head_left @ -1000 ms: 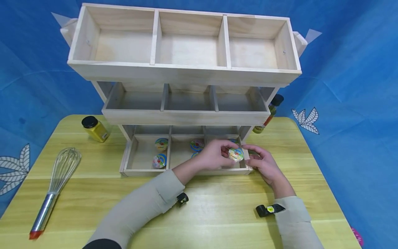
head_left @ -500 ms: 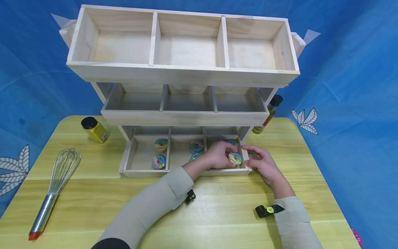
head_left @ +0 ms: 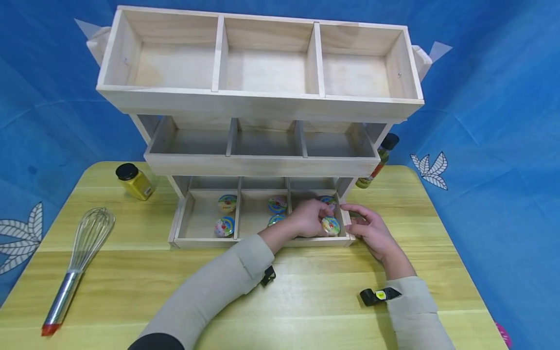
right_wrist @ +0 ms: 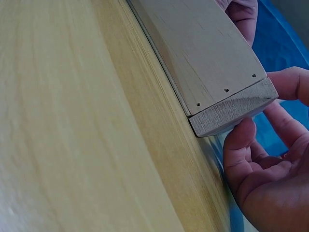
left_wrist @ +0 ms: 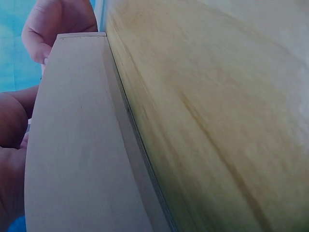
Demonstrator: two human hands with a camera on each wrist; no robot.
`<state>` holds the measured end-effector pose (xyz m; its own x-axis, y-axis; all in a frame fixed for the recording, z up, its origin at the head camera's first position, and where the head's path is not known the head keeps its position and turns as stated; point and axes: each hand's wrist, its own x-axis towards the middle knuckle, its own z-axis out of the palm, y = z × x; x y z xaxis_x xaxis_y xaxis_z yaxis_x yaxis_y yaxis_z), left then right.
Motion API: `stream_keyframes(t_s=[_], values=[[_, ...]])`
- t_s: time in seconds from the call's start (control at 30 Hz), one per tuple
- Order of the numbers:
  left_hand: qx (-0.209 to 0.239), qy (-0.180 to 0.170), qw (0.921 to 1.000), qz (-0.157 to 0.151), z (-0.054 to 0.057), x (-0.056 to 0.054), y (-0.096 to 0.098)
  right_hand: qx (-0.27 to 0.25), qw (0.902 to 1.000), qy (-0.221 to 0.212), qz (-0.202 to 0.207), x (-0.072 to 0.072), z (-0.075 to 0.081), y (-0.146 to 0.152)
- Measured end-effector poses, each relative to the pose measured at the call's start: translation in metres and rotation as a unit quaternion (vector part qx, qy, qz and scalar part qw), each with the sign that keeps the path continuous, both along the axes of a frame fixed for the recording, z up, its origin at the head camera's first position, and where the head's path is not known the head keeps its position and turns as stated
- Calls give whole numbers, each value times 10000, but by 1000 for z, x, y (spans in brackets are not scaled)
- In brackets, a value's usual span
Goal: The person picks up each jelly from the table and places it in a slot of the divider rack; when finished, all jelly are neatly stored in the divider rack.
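Note:
In the head view my left hand (head_left: 308, 218) reaches into the right compartment of the bottom tier of a wooden rack (head_left: 262, 242). Its fingers and thumb grip the left side of a jelly cup (head_left: 330, 226) with a printed lid, low in the front right corner. Another jelly cup (head_left: 328, 200) sits just behind, partly covered by the fingers. My right hand (head_left: 369, 230) pinches the end of that tier's right side wall. In the right wrist view the thumb (right_wrist: 240, 135) touches the outer face of the wall, and the index finger lies at its upper edge.
Pairs of jelly cups lie in the left and middle compartments, including one cup (head_left: 224, 227) at front left. A whisk (head_left: 80, 262) and a yellow black-capped jar (head_left: 134, 182) stand left on the table (head_left: 306, 301). Behind the rack's right side is a bottle (head_left: 381, 158).
My left hand has moved slightly right and lowered the jelly cup from above the compartment into its front right corner. My right hand has stayed in place.

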<state>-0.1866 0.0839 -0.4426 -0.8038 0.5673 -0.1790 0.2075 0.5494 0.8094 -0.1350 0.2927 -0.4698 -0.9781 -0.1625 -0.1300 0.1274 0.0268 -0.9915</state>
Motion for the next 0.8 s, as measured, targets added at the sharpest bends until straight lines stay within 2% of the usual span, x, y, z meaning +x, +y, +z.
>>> stream_keyframes(t_s=[0.3,0.37,0.5,0.57,0.67,0.73,0.8], values=[[-71,64,10000,0,10,1,-4,4,10000,57,17,-3,-1,2],[-78,181,9998,-13,13,3,-8,67,9999,94,42,-4,-2,2],[250,205,9995,20,19,11,-23,381,9990,237,-2,-2,-2,0],[623,210,9977,140,23,18,-35,627,9973,377,-82,1,-1,-1],[1249,346,9903,494,28,32,-57,1071,9915,664,-324,4,2,-2],[1572,569,9828,780,29,43,-74,1353,9851,923,-530,6,6,-4],[1629,884,9769,1068,30,54,-91,1601,9764,1230,-769,9,11,-8]])
